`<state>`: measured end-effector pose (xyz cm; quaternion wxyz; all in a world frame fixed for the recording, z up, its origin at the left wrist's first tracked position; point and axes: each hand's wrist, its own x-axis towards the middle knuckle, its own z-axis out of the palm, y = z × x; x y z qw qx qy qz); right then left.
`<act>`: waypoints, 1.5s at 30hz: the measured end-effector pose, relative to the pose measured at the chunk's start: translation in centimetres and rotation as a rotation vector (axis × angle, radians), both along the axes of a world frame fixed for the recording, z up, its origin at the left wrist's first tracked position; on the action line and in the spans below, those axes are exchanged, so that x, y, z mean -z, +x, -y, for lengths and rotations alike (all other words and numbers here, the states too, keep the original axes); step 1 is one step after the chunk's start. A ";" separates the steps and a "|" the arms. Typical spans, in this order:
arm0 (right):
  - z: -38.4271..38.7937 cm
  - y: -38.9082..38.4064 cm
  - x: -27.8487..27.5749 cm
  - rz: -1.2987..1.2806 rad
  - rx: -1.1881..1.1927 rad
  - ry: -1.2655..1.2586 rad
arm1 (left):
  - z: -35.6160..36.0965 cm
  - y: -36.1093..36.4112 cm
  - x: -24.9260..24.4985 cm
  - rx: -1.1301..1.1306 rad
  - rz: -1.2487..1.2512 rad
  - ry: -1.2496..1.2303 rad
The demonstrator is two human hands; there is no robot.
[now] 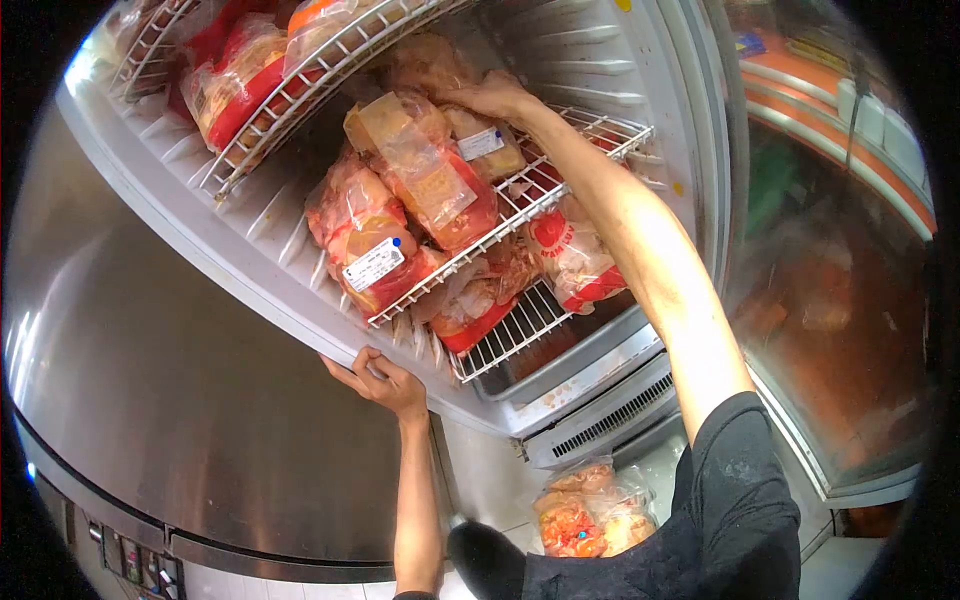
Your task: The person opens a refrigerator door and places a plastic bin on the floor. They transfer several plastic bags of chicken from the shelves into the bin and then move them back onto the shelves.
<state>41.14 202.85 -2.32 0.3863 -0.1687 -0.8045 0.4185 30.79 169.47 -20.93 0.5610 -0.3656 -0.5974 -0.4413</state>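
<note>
My right hand [492,97] reaches deep onto the middle wire shelf [590,130] of an upright refrigerator. Its fingers are round the side of a plastic bag of raw meat [432,62] at the back; the fingertips are partly hidden. In front of it lie a large bag of meat [425,165], a smaller bag with a white label [480,143], and another labelled bag [365,225] at the left. Lower down, my left hand [385,382] is curled on the refrigerator's front edge [330,345].
Bags of meat [240,85] fill the upper shelf [300,75]. Below, more bags [575,255] rest on a lower rack [515,330]. A glass door [830,270] stands open at the right. Several bagged pieces [595,510] are near my body. A steel surface [200,400] is on the left.
</note>
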 end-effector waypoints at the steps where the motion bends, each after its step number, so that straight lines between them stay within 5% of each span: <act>1: 0.2 0.3 -0.1 0.013 0.027 0.028 | -0.1 -0.1 0.0 -0.004 0.001 -0.001; 9: -1.4 -1.0 0.4 0.046 0.122 0.054 | -0.1 0.6 -0.2 -0.012 0.021 -0.002; 15: -5.3 -1.2 3.3 -0.130 0.321 -0.235 | 0.1 0.2 -0.4 0.035 -0.012 -0.013; 23: -2.2 2.2 0.0 -0.098 0.673 -0.093 | -0.4 0.7 -0.2 -0.027 0.039 0.013; 30: -6.3 -1.4 1.0 0.386 0.412 0.318 | -0.3 0.8 -0.3 -0.047 0.045 0.016; 33: -9.5 -5.7 2.5 0.352 0.460 0.007 | 0.0 0.2 -0.1 -0.115 -0.019 -0.012; 38: -13.2 -11.1 3.7 0.424 0.520 0.013 | -0.3 0.3 0.0 -0.017 0.018 0.025; 45: -12.7 -8.6 2.9 0.417 -0.007 -0.012 | -0.2 0.5 -0.2 0.007 0.035 0.012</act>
